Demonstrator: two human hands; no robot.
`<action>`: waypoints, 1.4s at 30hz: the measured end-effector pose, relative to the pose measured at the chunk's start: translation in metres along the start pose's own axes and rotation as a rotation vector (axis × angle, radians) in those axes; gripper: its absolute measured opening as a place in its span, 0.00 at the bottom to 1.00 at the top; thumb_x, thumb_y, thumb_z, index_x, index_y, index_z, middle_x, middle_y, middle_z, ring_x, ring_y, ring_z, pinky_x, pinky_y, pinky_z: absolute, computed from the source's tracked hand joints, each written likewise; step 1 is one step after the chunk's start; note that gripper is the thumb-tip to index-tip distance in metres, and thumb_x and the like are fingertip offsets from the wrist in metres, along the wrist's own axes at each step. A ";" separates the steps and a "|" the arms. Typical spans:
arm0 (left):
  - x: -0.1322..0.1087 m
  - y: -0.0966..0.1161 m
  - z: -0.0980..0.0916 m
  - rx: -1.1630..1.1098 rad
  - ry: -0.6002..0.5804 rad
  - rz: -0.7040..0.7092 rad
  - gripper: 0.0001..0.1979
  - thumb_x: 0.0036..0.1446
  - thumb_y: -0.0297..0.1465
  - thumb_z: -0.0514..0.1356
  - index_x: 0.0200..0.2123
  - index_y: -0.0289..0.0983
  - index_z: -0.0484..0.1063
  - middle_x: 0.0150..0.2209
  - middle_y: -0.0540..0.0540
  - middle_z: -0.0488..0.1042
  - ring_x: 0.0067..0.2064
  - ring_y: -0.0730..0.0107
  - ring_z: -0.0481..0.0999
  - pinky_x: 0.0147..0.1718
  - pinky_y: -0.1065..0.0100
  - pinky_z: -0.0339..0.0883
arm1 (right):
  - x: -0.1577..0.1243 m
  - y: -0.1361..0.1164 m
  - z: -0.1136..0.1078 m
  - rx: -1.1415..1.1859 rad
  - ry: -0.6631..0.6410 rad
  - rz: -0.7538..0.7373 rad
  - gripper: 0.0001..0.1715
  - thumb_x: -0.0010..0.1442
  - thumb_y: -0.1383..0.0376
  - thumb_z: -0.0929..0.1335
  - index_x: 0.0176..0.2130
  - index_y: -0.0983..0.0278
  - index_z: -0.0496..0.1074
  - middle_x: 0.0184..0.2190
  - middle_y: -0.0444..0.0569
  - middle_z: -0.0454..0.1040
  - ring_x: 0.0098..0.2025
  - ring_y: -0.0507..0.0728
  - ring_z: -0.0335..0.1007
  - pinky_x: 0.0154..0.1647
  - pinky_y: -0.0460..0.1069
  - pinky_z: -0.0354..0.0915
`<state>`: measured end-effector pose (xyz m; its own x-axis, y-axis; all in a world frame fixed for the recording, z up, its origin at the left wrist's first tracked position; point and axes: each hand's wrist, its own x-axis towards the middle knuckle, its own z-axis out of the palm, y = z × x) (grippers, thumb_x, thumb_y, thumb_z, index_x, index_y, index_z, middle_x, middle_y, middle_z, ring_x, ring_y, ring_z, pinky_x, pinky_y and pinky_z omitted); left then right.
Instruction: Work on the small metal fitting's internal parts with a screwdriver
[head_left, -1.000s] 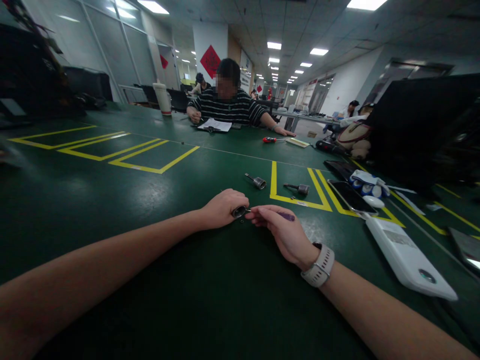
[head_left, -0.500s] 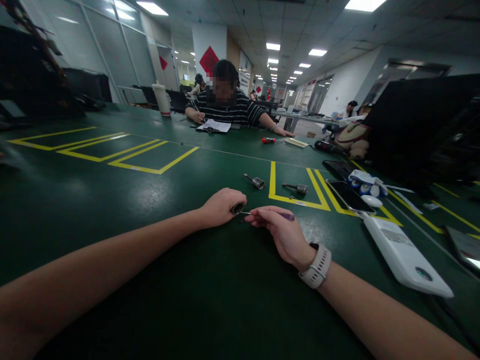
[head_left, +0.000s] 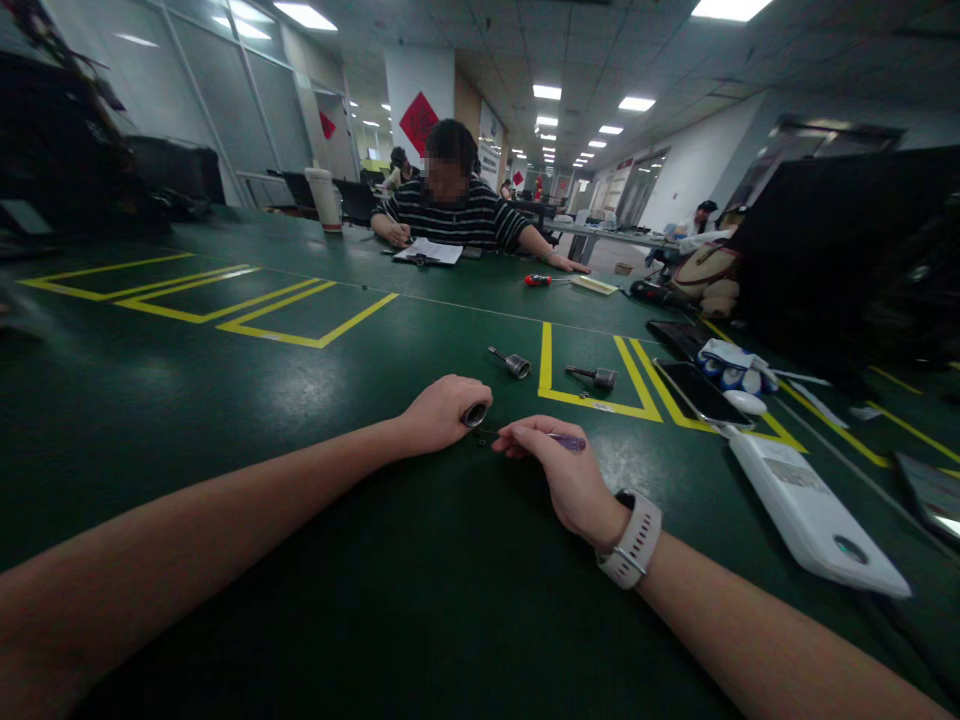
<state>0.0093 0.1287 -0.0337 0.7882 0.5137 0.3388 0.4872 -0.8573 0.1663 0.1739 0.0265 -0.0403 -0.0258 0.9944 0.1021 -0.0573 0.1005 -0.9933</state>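
My left hand [head_left: 444, 412] is closed around a cup-shaped metal part [head_left: 475, 414], its round open end turned toward my right hand. In my right hand [head_left: 551, 455] is a small screwdriver [head_left: 568, 441] with a see-through purple handle, pinched by the fingers. Its thin shaft points left, close under the rim of the metal part; whether the tip touches it I cannot tell. A tiny ring-like piece [head_left: 481, 443] lies on the table just below. Beyond my hands lie two similar cup-shaped parts with shanks, one left [head_left: 516, 366] and one right [head_left: 602, 379].
Yellow tape [head_left: 546, 360] marks boxes on the green table [head_left: 360, 560]. A white device [head_left: 817, 510], a phone [head_left: 701, 392] and blue-white gloves [head_left: 735, 365] lie to the right. Farther off are a red screwdriver [head_left: 538, 281], a cup [head_left: 325, 200] and a person writing [head_left: 450, 215].
The screwdriver has shifted slightly down and its shaft now sits lower against the metal part's opening. My right hand has moved a little lower; my left hand barely turned.
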 end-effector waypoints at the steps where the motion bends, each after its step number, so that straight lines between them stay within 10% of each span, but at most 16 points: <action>1: 0.000 0.000 0.000 0.001 0.000 -0.003 0.06 0.46 0.20 0.53 0.26 0.35 0.64 0.26 0.50 0.67 0.30 0.69 0.67 0.32 0.68 0.58 | 0.000 0.001 -0.001 -0.012 0.001 -0.007 0.09 0.55 0.63 0.67 0.30 0.65 0.76 0.28 0.48 0.77 0.34 0.55 0.71 0.39 0.52 0.63; 18: -0.001 0.002 -0.001 -0.039 0.037 -0.015 0.03 0.48 0.23 0.55 0.27 0.35 0.65 0.27 0.50 0.69 0.31 0.70 0.69 0.34 0.68 0.60 | -0.001 -0.009 0.001 -0.004 -0.178 -0.032 0.12 0.56 0.59 0.67 0.40 0.59 0.76 0.40 0.48 0.77 0.47 0.57 0.69 0.48 0.54 0.62; 30: -0.001 0.003 -0.002 0.024 0.004 0.024 0.04 0.49 0.22 0.54 0.26 0.35 0.65 0.26 0.49 0.68 0.31 0.68 0.68 0.33 0.67 0.58 | -0.004 -0.009 0.005 -0.337 0.000 -0.232 0.13 0.59 0.63 0.64 0.42 0.58 0.75 0.40 0.48 0.76 0.45 0.57 0.69 0.50 0.56 0.61; 42: -0.003 0.000 0.001 -0.027 0.025 0.051 0.04 0.50 0.23 0.53 0.27 0.36 0.64 0.27 0.49 0.68 0.32 0.69 0.68 0.34 0.68 0.59 | 0.004 -0.010 -0.001 0.169 0.011 0.038 0.11 0.55 0.62 0.66 0.34 0.62 0.78 0.34 0.49 0.78 0.39 0.56 0.69 0.43 0.53 0.61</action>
<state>0.0076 0.1270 -0.0351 0.8018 0.4688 0.3706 0.4364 -0.8830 0.1728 0.1749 0.0290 -0.0296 -0.0204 0.9978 0.0628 -0.2234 0.0566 -0.9731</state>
